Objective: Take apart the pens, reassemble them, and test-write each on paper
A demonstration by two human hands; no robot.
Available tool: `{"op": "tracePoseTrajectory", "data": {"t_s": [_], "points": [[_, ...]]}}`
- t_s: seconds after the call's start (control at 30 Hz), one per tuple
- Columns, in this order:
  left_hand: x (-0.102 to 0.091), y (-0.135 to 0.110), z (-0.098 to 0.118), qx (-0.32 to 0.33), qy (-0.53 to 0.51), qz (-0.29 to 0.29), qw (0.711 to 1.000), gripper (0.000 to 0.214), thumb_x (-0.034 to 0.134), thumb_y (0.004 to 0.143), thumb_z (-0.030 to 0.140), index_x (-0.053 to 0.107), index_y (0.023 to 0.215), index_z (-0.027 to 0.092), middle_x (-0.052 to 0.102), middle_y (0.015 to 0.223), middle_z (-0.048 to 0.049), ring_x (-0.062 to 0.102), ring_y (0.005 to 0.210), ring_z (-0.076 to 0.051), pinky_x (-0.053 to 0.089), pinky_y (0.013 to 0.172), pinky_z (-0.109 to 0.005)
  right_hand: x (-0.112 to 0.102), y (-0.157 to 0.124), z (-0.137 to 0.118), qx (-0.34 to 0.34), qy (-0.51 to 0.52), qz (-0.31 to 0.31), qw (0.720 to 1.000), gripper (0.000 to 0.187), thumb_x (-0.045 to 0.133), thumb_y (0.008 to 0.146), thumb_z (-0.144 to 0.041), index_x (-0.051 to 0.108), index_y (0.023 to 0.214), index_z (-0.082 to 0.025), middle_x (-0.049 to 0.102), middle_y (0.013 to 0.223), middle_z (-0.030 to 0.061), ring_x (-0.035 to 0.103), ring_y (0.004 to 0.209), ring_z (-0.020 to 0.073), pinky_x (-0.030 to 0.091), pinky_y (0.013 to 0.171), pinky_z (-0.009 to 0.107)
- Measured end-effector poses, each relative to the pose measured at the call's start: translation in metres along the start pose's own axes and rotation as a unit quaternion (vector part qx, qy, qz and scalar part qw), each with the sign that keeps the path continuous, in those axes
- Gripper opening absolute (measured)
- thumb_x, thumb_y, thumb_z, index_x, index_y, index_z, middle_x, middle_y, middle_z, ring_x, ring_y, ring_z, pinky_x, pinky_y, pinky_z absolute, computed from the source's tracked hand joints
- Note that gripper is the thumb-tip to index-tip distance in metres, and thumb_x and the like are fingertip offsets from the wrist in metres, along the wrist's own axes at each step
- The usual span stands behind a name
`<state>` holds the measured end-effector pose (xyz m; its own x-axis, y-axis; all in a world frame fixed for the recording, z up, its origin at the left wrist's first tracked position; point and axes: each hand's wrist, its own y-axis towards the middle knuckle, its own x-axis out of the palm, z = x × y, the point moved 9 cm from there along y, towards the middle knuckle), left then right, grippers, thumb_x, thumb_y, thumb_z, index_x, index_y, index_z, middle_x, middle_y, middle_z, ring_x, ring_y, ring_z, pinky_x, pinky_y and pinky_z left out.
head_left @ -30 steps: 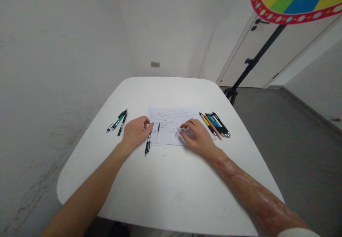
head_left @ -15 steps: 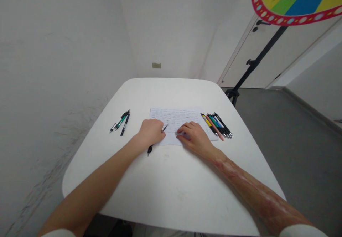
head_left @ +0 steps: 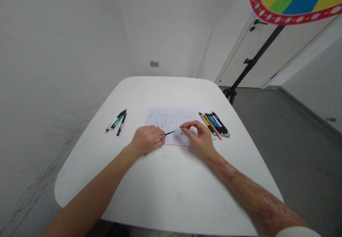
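Over the paper [head_left: 162, 117] | left hand [head_left: 148, 140] — pinching thin dark refill [head_left: 170, 133] | right hand [head_left: 200, 137] — pinching tiny piece [head_left: 184, 127]

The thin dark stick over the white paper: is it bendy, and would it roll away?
The thin, dark, pointed stick is probably light, being so slender. It may be fairly stiff, since it sticks out straight from the left grip. Its narrow shape suggests it could roll if pushed.
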<state>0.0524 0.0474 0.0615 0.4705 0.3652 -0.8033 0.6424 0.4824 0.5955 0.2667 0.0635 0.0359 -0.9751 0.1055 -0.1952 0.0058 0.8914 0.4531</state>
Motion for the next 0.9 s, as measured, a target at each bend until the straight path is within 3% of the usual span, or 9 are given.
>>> {"op": "tracePoseTrajectory", "data": {"t_s": [0.13, 0.47, 0.9], "points": [[-0.010, -0.002, 0.000, 0.017, 0.017, 0.046, 0.999, 0.011, 0.066, 0.101, 0.022, 0.073, 0.092, 0.021, 0.080, 0.082, -0.0001, 0.073, 0.072, -0.015, 0.051, 0.065, -0.029, 0.003, -0.004, 0.003, 0.012, 0.012, -0.002, 1.000, 0.013, 0.084, 0.096, -0.038, 0.082, 0.100, -0.026, 0.082, 0.099, 0.0058, 0.070, 0.091, 0.0239, 0.057, 0.091, 0.043], [-0.016, 0.004, 0.011, 0.044, 0.026, 0.065, 0.997, 0.012, 0.067, 0.102, 0.021, 0.071, 0.091, 0.021, 0.078, 0.079, 0.0001, 0.071, 0.070, -0.015, 0.048, 0.064, -0.030, 0.005, -0.007, 0.005, 0.009, 0.031, -0.005, 0.999, 0.012, 0.086, 0.095, -0.037, 0.083, 0.102, -0.027, 0.083, 0.101, 0.0060, 0.071, 0.092, 0.0241, 0.057, 0.092, 0.043], [-0.017, 0.009, 0.023, 0.062, 0.021, 0.068, 0.996, 0.012, 0.066, 0.102, 0.018, 0.073, 0.092, 0.020, 0.078, 0.079, 0.0019, 0.069, 0.067, -0.014, 0.049, 0.062, -0.031, 0.019, -0.006, -0.005, 0.009, 0.001, -0.061, 0.998, 0.008, 0.084, 0.095, -0.032, 0.083, 0.100, -0.027, 0.083, 0.097, 0.0037, 0.072, 0.088, 0.0224, 0.056, 0.090, 0.041]]}}
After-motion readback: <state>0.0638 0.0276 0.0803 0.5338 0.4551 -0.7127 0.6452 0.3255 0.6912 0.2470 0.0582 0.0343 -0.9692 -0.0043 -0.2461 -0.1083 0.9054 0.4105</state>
